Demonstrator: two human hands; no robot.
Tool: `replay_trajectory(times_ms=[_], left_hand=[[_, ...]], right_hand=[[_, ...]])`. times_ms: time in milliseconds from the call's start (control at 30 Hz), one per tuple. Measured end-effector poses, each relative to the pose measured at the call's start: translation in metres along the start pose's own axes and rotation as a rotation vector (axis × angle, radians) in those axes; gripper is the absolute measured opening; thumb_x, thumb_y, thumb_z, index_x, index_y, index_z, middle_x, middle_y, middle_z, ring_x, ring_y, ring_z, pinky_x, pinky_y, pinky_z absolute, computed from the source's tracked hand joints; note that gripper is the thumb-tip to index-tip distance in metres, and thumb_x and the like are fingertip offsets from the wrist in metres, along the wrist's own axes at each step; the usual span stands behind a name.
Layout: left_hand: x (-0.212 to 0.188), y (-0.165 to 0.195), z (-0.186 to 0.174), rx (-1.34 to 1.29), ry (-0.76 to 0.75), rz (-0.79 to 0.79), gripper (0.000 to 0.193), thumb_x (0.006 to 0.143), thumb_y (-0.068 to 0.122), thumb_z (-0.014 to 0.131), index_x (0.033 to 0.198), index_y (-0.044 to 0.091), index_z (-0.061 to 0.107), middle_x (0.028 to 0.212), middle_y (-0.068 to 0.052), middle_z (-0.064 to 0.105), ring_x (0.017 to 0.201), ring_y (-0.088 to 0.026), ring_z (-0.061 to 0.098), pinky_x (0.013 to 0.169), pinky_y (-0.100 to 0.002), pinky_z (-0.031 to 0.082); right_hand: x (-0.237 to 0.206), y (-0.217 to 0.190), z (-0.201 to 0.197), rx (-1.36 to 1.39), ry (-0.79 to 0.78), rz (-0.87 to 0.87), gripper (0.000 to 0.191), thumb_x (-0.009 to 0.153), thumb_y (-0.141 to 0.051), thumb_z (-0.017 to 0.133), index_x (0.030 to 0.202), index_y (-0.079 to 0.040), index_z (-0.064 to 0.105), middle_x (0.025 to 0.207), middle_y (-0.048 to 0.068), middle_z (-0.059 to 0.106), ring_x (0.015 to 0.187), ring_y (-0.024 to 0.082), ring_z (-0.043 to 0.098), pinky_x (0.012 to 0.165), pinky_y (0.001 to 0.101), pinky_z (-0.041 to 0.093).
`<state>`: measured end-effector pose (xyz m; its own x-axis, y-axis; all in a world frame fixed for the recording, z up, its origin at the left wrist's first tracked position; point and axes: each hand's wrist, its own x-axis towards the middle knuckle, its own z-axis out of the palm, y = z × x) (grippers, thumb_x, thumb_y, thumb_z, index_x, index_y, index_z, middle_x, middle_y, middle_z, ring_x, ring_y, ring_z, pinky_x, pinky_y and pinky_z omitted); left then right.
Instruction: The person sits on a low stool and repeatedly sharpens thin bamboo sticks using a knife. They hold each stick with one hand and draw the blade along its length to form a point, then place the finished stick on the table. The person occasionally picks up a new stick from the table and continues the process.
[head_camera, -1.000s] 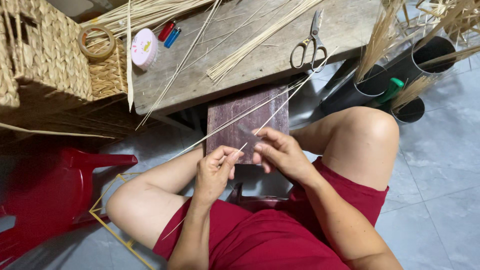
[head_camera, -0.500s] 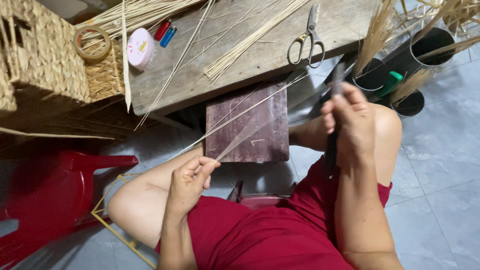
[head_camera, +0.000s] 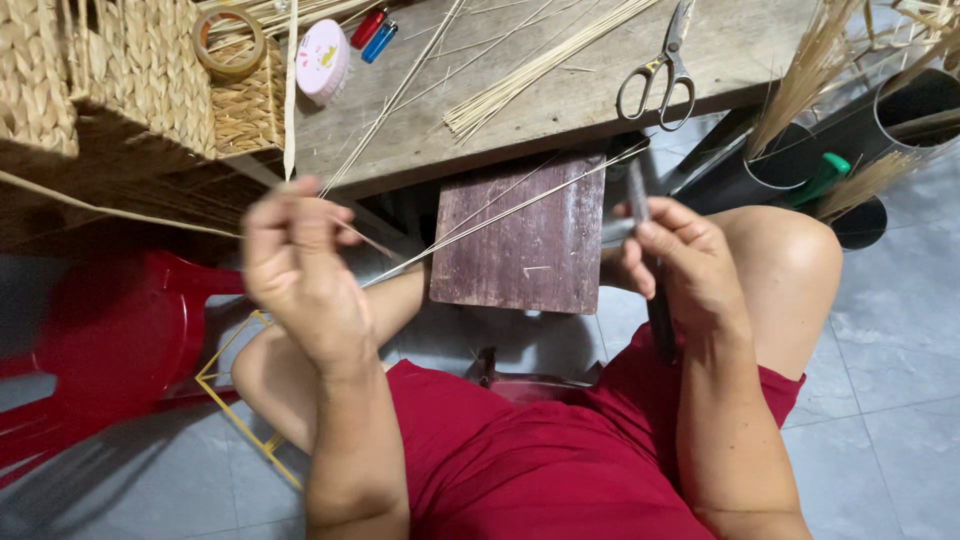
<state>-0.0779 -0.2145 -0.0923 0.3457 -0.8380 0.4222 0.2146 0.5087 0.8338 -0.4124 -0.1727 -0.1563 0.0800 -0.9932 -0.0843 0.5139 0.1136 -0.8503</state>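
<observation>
We see a thin pale strip (head_camera: 500, 212) running from the left-centre of the frame up to the right across a dark wooden board (head_camera: 515, 240) at the middle. Its lower end vanishes behind our left hand (head_camera: 300, 265), which is turned back-on to the camera with the fingers bunched; we take it to be pinching the strip, though the contact itself is hidden. Our right hand (head_camera: 680, 265), right of centre, is closed around a dark knife (head_camera: 652, 270); the blade tip near the strip is hard to make out and the handle end is lost against the red shorts (head_camera: 560, 460).

Half a second ago the left hand sat lower, near the thigh, and it has now risen toward the upper left, blurring slightly. The right hand has dropped from its raised position beside the knee.

Above, the workbench (head_camera: 560, 90) carries scissors (head_camera: 655, 70) and a bundle of sticks (head_camera: 545, 65); woven baskets (head_camera: 110, 70) at the upper left are cut by the frame edge.
</observation>
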Motion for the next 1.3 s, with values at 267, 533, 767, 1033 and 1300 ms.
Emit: replay_trajectory(times_ms=[267, 533, 767, 1033, 1300], left_hand=[[-0.032, -0.042, 0.027, -0.062, 0.086, -0.212, 0.010, 0.102, 0.006, 0.071, 0.109, 0.004, 0.064, 0.095, -0.008, 0.071, 0.074, -0.011, 0.064, 0.065, -0.024, 0.051], [-0.093, -0.087, 0.047, -0.169, -0.030, -0.654, 0.017, 0.100, 0.012, 0.068, 0.114, 0.002, 0.065, 0.103, -0.011, 0.076, 0.074, -0.011, 0.067, 0.064, -0.022, 0.049], [-0.097, -0.020, 0.050, 0.105, -0.491, -0.489, 0.023, 0.105, 0.011, 0.062, 0.121, -0.003, 0.068, 0.111, -0.012, 0.076, 0.094, -0.016, 0.072, 0.083, -0.028, 0.059], [-0.064, -0.026, 0.027, 0.665, -0.547, -0.270, 0.020, 0.102, 0.013, 0.063, 0.116, 0.005, 0.075, 0.092, -0.005, 0.073, 0.081, -0.008, 0.065, 0.072, -0.023, 0.053], [-0.078, -0.042, 0.023, 0.608, -0.576, -0.540, 0.014, 0.097, 0.019, 0.071, 0.104, 0.009, 0.077, 0.064, 0.003, 0.065, 0.058, 0.000, 0.058, 0.052, -0.020, 0.045]], right_hand=[[-0.003, 0.013, 0.034, -0.196, -0.305, 0.301, 0.054, 0.097, -0.007, 0.061, 0.150, -0.005, 0.050, 0.075, 0.009, 0.070, 0.052, 0.009, 0.056, 0.050, 0.0218, 0.047], [0.009, 0.036, 0.039, -0.069, -0.126, 0.090, 0.049, 0.102, -0.008, 0.060, 0.150, -0.003, 0.051, 0.083, 0.010, 0.068, 0.059, 0.013, 0.060, 0.055, 0.0234, 0.049], [0.010, 0.036, 0.016, -0.053, 0.024, 0.065, 0.044, 0.101, -0.006, 0.061, 0.143, -0.001, 0.054, 0.082, 0.012, 0.068, 0.057, 0.014, 0.057, 0.053, 0.0250, 0.047], [0.007, 0.031, 0.019, -0.092, -0.019, 0.068, 0.045, 0.102, -0.006, 0.061, 0.146, -0.001, 0.054, 0.083, 0.012, 0.068, 0.059, 0.013, 0.057, 0.054, 0.0244, 0.046], [0.008, 0.049, 0.039, -0.239, -0.136, 0.193, 0.041, 0.103, -0.009, 0.058, 0.143, -0.009, 0.053, 0.082, 0.006, 0.069, 0.056, 0.008, 0.058, 0.051, 0.0199, 0.045]])
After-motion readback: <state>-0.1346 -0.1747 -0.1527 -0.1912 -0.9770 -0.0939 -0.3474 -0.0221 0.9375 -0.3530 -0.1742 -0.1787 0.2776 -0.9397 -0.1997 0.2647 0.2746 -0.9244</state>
